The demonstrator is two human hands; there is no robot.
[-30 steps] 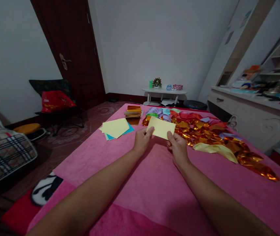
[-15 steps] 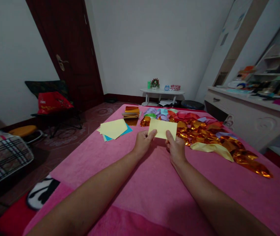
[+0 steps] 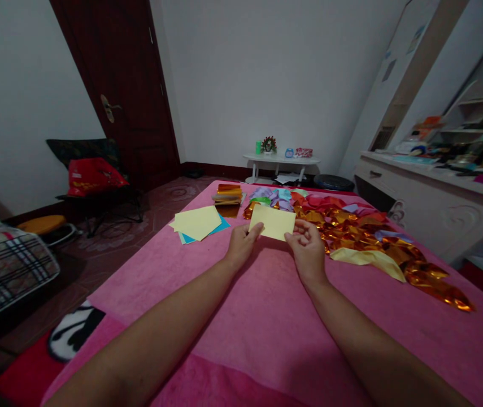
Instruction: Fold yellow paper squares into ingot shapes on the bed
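A folded pale yellow paper sheet (image 3: 273, 221) is held over the pink blanket (image 3: 266, 316) between both hands. My left hand (image 3: 241, 246) pinches its near left corner, thumb on top. My right hand (image 3: 308, 249) is turned palm up with fingers curled under the sheet's right edge. Just beyond lies a heap of folded gold foil and coloured paper pieces (image 3: 347, 226).
A loose stack of yellow and blue square sheets (image 3: 198, 222) lies to the left, with a small stack of foil sheets (image 3: 227, 194) behind it. A long yellow folded piece (image 3: 370, 259) rests right of my hands. A white dresser (image 3: 436, 198) stands right; a small white table (image 3: 281, 161) is at the far wall.
My right hand has rolled from palm down to palm up under the sheet's right edge. The sheet has shifted slightly left and lies flatter. My left hand keeps its pinch.
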